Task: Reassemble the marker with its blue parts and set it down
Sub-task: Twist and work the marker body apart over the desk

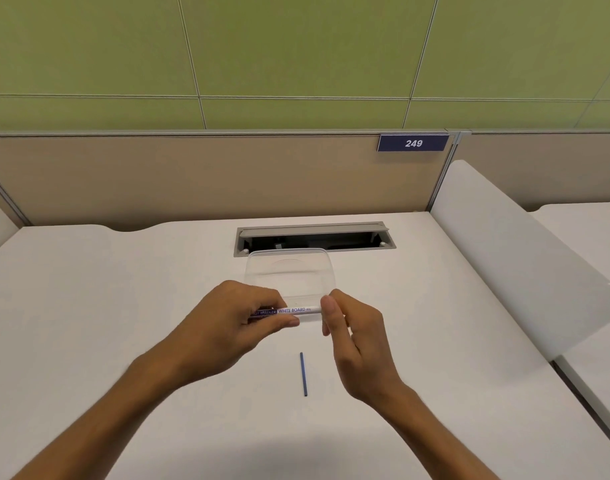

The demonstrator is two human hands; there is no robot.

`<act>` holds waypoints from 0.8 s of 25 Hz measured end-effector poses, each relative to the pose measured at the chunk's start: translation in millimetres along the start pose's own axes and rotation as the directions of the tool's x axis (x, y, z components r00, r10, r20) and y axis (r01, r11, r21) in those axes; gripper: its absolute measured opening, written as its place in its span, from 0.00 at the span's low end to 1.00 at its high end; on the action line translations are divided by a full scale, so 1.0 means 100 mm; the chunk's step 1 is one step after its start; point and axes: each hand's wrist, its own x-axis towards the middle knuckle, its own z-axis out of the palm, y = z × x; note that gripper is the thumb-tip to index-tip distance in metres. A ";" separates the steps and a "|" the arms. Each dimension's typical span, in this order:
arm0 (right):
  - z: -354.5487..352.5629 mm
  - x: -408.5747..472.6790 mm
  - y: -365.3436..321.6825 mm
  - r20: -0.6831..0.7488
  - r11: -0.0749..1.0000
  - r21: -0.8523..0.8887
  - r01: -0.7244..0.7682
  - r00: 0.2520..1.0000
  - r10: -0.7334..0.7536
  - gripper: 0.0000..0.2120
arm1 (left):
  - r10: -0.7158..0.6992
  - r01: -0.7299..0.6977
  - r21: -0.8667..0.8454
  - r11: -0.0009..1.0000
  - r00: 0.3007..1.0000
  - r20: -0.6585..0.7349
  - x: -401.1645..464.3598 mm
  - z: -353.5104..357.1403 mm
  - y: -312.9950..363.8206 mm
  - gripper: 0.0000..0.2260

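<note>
Here the left hand [227, 320] pinches the marker [289, 311] between thumb and curled fingers, holding it level above the white counter [123, 306], its printed barrel running left to right. The right hand [348, 327] meets the marker's right end, its fingers bent round that end; whether it grips a small part there is hidden behind the fingers. A thin blue rod [303, 374] lies on the counter nearer than both hands, between the two wrists, pointing roughly near to far and touched by neither hand. Just beyond the marker sits a clear plastic container [291, 271], and farther still a grey cable slot [314, 237] is sunk into the counter's far edge. A beige partition [192, 174] rises behind, bearing a blue plate [413, 143] marked 249 toward the right.
</note>
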 end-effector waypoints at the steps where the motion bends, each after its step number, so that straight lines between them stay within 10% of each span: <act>1: 0.02 0.00 0.01 0.016 0.990 0.088 -0.113 0.994 0.112 0.20 | 0.049 -0.044 0.152 0.987 0.998 -0.029 0.00 0.01 0.01 0.05; 5: 0.00 0.06 -0.01 0.175 0.837 0.312 -0.449 0.894 0.413 0.22 | 0.186 -0.128 0.544 0.829 0.981 -0.052 -0.01 0.04 0.04 0.03; 9: -0.04 0.07 -0.04 0.199 0.822 0.338 -0.458 0.889 0.412 0.22 | 0.226 -0.112 0.675 0.729 0.971 -0.082 -0.03 0.02 0.04 0.11; 20: -0.09 0.02 0.00 -0.018 0.988 -0.035 0.150 0.988 -0.151 0.14 | 0.013 -0.008 -0.211 0.977 1.000 0.026 -0.01 -0.06 -0.05 0.09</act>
